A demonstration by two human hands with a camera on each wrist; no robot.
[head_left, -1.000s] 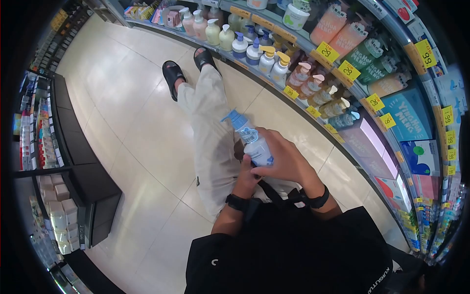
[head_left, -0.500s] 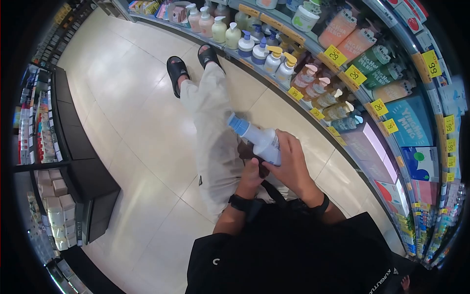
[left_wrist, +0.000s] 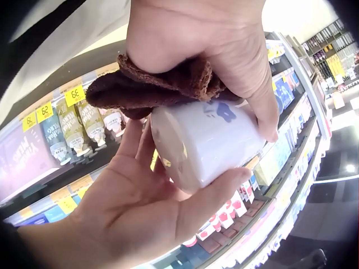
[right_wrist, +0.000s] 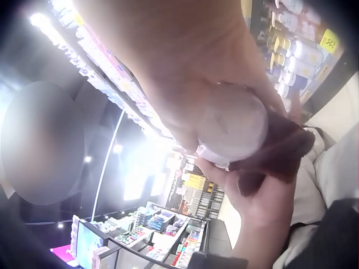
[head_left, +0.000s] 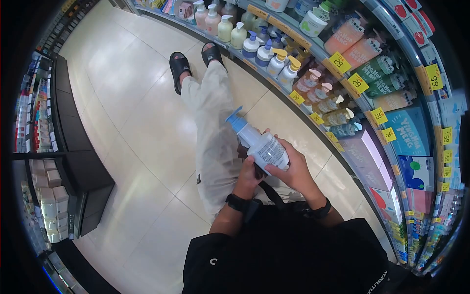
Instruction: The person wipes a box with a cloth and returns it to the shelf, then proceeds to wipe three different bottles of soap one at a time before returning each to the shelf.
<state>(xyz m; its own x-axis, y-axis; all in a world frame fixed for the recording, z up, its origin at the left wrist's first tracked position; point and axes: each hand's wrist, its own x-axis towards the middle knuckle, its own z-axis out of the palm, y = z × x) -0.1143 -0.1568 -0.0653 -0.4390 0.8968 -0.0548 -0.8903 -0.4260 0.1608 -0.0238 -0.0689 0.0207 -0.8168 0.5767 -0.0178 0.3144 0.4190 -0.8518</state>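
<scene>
A white pump bottle (head_left: 267,151) with a blue pump head (head_left: 236,121) is tilted in front of the person's lap, its label of small print facing up. The right hand (head_left: 297,170) grips the bottle's lower body, thumb across the near side. On the other side the left hand (head_left: 248,172) holds a folded brown cloth (left_wrist: 115,92) against the bottle, its thumb at the bottle's side. In the left wrist view the bottle's rounded base (left_wrist: 171,151) shows below the cloth. The right wrist view shows the base (right_wrist: 234,126) end-on between both hands.
Curved shelves (head_left: 289,34) of pump bottles, boxes and yellow price tags run along the right. A dark display unit (head_left: 90,181) with small packs stands at the left. Tiled floor (head_left: 142,132) lies between them, with the person's sandalled feet (head_left: 181,71) ahead.
The bottle has turned in the hands, so the printed label now faces up. The right hand has shifted its grip on the body; the left hand stays beside it with the cloth.
</scene>
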